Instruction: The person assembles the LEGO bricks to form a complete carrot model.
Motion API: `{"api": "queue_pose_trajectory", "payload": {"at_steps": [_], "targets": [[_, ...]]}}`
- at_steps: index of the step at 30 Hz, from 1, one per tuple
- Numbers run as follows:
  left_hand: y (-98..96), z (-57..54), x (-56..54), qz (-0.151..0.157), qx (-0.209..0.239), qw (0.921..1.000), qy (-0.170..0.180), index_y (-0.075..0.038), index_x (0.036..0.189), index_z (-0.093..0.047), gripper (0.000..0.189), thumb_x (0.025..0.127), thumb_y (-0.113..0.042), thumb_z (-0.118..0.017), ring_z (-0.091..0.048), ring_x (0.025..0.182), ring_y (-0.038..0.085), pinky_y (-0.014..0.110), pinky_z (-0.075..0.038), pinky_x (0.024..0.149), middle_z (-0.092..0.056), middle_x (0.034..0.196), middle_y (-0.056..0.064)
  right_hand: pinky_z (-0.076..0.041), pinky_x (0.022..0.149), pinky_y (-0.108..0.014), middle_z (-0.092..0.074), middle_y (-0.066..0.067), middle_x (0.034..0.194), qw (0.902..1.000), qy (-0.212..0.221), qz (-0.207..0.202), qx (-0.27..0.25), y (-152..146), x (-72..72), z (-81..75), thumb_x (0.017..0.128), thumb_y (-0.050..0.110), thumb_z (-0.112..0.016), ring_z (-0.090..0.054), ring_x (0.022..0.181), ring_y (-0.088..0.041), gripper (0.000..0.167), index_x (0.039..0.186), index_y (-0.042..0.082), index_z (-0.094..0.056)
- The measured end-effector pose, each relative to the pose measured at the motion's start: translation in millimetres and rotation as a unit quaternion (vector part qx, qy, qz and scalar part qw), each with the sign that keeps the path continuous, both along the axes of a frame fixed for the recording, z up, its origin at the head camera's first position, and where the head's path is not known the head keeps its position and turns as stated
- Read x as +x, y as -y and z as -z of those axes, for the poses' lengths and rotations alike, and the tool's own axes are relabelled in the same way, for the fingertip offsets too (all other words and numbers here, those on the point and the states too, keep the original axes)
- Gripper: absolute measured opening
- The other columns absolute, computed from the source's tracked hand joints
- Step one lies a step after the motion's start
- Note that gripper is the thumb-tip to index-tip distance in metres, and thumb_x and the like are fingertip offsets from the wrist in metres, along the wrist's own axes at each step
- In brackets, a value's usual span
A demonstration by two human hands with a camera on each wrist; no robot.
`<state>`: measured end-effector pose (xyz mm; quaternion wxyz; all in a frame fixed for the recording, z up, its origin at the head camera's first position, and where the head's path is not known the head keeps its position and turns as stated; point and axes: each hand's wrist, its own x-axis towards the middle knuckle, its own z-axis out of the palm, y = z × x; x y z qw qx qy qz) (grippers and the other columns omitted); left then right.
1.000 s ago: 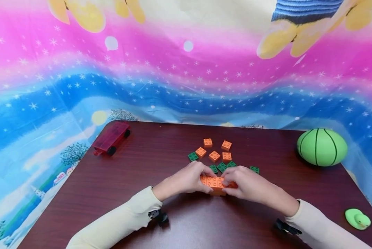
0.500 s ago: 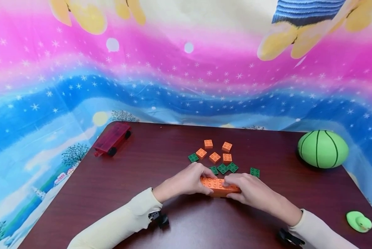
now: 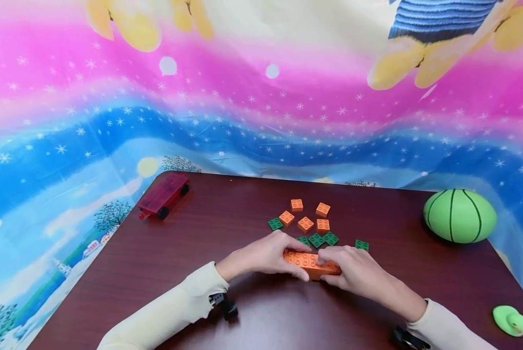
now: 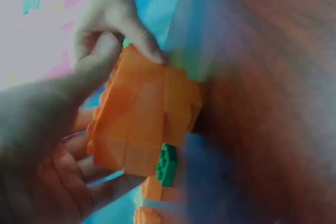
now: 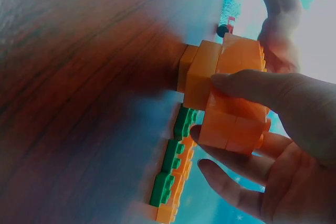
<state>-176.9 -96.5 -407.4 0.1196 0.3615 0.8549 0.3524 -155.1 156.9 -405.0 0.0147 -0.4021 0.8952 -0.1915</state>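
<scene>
Both hands are on a stack of orange toy building bricks (image 3: 302, 260) near the middle of the table. In the right wrist view the stack (image 5: 231, 116) is stepped, wide on top and narrower toward the table. My left hand (image 3: 272, 253) holds its left end, fingers behind and thumb along the front. Gripping the right end, my right hand (image 3: 353, 270) has its thumb on the front face and a finger over the studs. Beyond the stack lie several loose orange bricks (image 3: 305, 224) and flat green bricks (image 3: 316, 240).
A red wheeled toy car base (image 3: 164, 194) stands at the back left of the dark wooden table (image 3: 226, 209). On the right are a green striped ball (image 3: 460, 216) and a small green duck (image 3: 511, 321). A printed cloth (image 3: 261, 121) hangs behind the table.
My right hand has shifted a little right and nearer to me, showing more of the stack's front. The left thumb has slid right along the front. The head view has shifted slightly.
</scene>
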Motion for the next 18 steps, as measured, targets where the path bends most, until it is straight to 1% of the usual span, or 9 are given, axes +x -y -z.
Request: {"api": "queue_pose_trajectory", "payload": {"at_steps": [2,4,6,7,8,10,13,15,18], "targets": [[2.4,-2.9,-9.5,-0.010,0.016,0.9998,-0.009,-0.017,0.136,-0.068,0.046,0.098,-0.044,-0.069,-0.069,0.094,-0.001,0.018,-0.055,0.086,-0.075,0.126,-0.003,-0.049,0.059,-0.019,-0.072,0.012,0.092,0.9999,-0.010,0.007,0.004,-0.7,1.2,0.4,0.081,0.023,-0.088,-0.064,0.077,0.000,0.028,0.090,0.027,-0.062],[7.2,-8.2,-23.6,-0.037,0.025,0.9986,-0.029,-0.018,0.138,-0.066,0.040,0.103,-0.037,-0.062,-0.071,0.104,0.005,0.023,-0.055,0.093,-0.073,0.131,-0.001,-0.048,0.058,-0.019,-0.073,0.012,0.093,0.9998,-0.016,0.011,0.005,-0.7,1.3,0.8,0.081,0.023,-0.088,-0.065,0.076,-0.001,0.028,0.090,0.028,-0.062],[13.3,-13.5,-41.5,-0.071,0.007,0.9957,-0.059,-0.017,0.138,-0.066,0.036,0.105,-0.030,-0.061,-0.070,0.112,0.012,0.030,-0.054,0.100,-0.071,0.133,0.001,-0.049,0.058,-0.019,-0.073,0.013,0.094,0.9997,-0.019,0.014,0.005,-0.5,1.4,1.0,0.081,0.023,-0.088,-0.066,0.078,-0.002,0.028,0.091,0.028,-0.063],[16.4,-15.3,-50.7,-0.083,-0.015,0.9939,-0.070,-0.016,0.138,-0.066,0.036,0.104,-0.026,-0.062,-0.066,0.122,0.015,0.034,-0.053,0.104,-0.070,0.135,0.002,-0.049,0.059,-0.019,-0.073,0.013,0.094,0.9996,-0.021,0.016,0.006,-0.3,1.8,1.0,0.081,0.024,-0.088,-0.067,0.078,-0.002,0.028,0.091,0.028,-0.063],[19.3,-16.6,-59.6,-0.088,-0.040,0.9926,-0.074,-0.015,0.139,-0.065,0.037,0.103,-0.023,-0.064,-0.064,0.125,0.018,0.037,-0.052,0.106,-0.068,0.137,0.004,-0.048,0.058,-0.019,-0.073,0.013,0.095,0.9995,-0.023,0.018,0.008,-0.2,2.2,1.2,0.081,0.024,-0.088,-0.067,0.078,-0.002,0.027,0.091,0.028,-0.063],[23.6,-16.2,-75.5,-0.085,-0.095,0.9890,-0.075,-0.014,0.142,-0.063,0.043,0.100,-0.019,-0.068,-0.058,0.134,0.023,0.041,-0.047,0.112,-0.064,0.141,0.006,-0.047,0.056,-0.018,-0.074,0.013,0.095,0.9995,-0.022,0.021,0.013,0.1,3.4,1.7,0.082,0.025,-0.088,-0.067,0.077,-0.003,0.027,0.091,0.029,-0.063],[24.5,-11.2,-92.6,-0.068,-0.154,0.9845,-0.048,-0.015,0.145,-0.060,0.051,0.096,-0.019,-0.073,-0.052,0.139,0.025,0.043,-0.044,0.115,-0.060,0.145,0.007,-0.044,0.054,-0.017,-0.073,0.012,0.095,0.9994,-0.020,0.024,0.017,0.8,4.1,1.1,0.081,0.025,-0.088,-0.065,0.075,-0.002,0.027,0.091,0.029,-0.063],[21.8,-7.1,-99.4,-0.059,-0.177,0.9818,-0.037,-0.016,0.145,-0.060,0.052,0.095,-0.020,-0.076,-0.051,0.140,0.026,0.043,-0.043,0.116,-0.060,0.146,0.006,-0.043,0.053,-0.017,-0.073,0.012,0.094,0.9993,-0.019,0.026,0.019,1.1,3.9,0.3,0.081,0.025,-0.089,-0.063,0.074,-0.001,0.028,0.090,0.029,-0.063],[14.6,1.2,-104.8,-0.046,-0.197,0.9786,-0.038,-0.016,0.141,-0.064,0.049,0.094,-0.019,-0.076,-0.053,0.138,0.024,0.041,-0.044,0.115,-0.063,0.143,0.006,-0.043,0.053,-0.017,-0.073,0.012,0.093,0.9992,-0.015,0.029,0.021,0.8,3.5,-0.8,0.081,0.024,-0.089,-0.060,0.071,0.000,0.028,0.090,0.029,-0.063]]}}
